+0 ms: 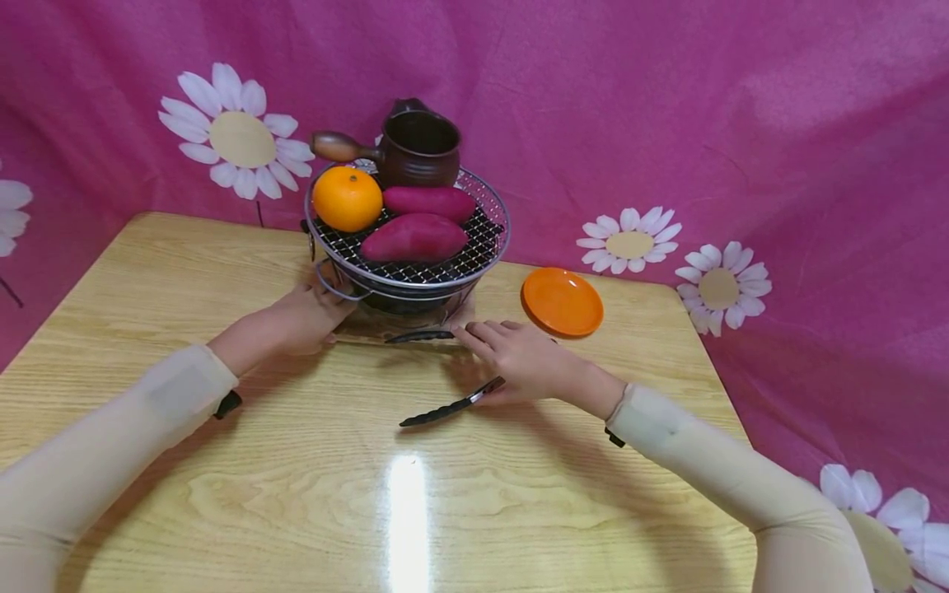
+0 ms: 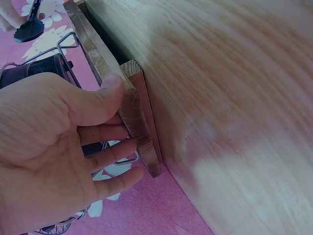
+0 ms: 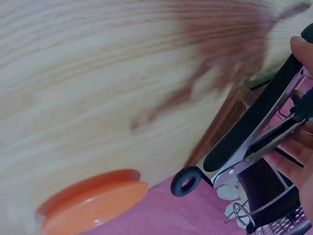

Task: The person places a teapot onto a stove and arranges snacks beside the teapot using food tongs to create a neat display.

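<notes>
At the front left corner of a low wooden board (image 2: 132,105), my left hand (image 1: 307,317) lays its thumb on the near edge, with its fingers along the end. A round tabletop grill (image 1: 408,306) with a mesh top stands on this board. On the mesh lie an orange (image 1: 347,198) and two purple sweet potatoes (image 1: 415,238), with a dark brown side-handled pot (image 1: 420,152) behind them. My right hand (image 1: 519,358) grips a pair of black and silver tongs (image 3: 259,117). Their arms are spread and point left, in front of the grill.
An orange plate (image 1: 563,302) sits right of the grill on the wooden table (image 1: 296,494). Close behind the table hangs a pink cloth (image 1: 593,107) with white daisies. The grill's wire handle (image 1: 337,284) sticks out beside my left hand.
</notes>
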### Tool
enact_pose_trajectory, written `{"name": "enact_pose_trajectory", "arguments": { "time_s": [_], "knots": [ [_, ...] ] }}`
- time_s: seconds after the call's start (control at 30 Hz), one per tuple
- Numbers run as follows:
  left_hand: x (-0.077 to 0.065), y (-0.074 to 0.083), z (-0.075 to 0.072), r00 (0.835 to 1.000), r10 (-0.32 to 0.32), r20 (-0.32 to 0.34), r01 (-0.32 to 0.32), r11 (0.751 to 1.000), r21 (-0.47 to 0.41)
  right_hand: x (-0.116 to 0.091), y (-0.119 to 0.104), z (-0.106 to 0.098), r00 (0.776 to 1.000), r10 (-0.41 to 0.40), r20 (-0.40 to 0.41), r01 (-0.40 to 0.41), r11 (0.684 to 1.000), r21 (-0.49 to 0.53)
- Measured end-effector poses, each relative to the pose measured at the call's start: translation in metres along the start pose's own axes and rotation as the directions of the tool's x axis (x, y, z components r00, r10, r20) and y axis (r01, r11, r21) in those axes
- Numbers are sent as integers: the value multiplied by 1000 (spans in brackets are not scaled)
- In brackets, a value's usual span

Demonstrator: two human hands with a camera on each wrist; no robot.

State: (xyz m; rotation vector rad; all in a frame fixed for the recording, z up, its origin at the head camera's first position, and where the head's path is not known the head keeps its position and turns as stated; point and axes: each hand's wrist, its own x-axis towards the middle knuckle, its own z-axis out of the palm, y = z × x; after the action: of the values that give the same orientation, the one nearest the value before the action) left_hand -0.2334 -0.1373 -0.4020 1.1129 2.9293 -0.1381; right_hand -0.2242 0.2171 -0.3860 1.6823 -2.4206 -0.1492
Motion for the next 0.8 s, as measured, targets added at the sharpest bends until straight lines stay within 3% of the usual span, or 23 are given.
{"name": "enact_pose_trajectory", "arguments": {
  "time_s": [0.5, 0.8],
  "knots": [
    [2, 0, -1, 999, -23, 36, 24, 1000, -16, -3, -5, 10, 994, 32, 104, -33, 999, 8],
    [1, 1, -1, 1000, -13, 12, 13, 1000, 1, -8, -6, 9, 988, 56, 147, -56, 998, -4]
  ]
}}
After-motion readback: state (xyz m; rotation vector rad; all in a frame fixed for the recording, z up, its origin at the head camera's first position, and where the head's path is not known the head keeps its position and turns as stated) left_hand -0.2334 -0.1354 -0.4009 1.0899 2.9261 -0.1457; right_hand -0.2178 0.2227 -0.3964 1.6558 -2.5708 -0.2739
